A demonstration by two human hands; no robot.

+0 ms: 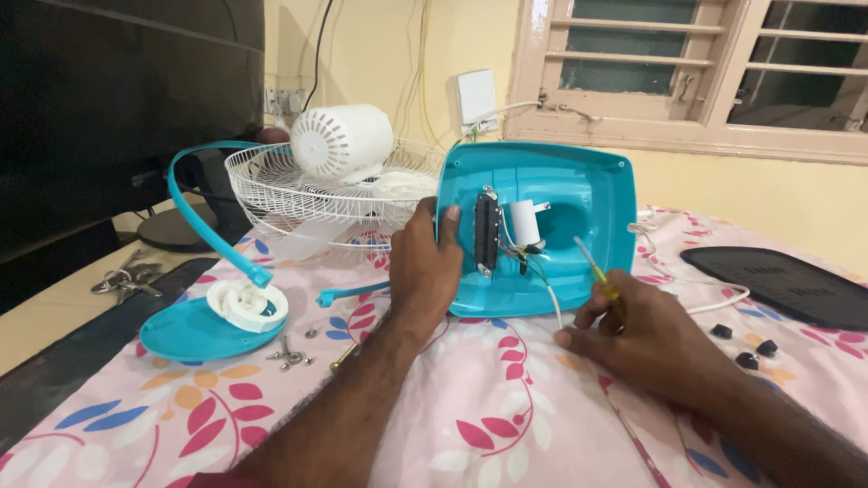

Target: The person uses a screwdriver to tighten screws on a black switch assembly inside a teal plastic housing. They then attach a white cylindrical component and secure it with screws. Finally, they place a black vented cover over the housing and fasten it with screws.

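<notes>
Fingers of the left hand (423,267) clamp the base (535,230) upright, steadying it; right hand (644,339) grips a screwdriver (599,276) aimed inside.

The fan base (579,185) is glossy, smooth turquoise plastic, as is the cap (181,333) at eight o'clock. The screwdriver (597,276) has a translucent yellow plastic handle. The fan guard (289,203) at eleven o'clock is white-coated wire, and the motor housing (348,140) on it is matt white plastic. The bed sheet (506,407) is soft floral cloth. The loose screws (289,354) beside the cap are shiny metal, and the window frame (651,99) is painted wood.
</notes>
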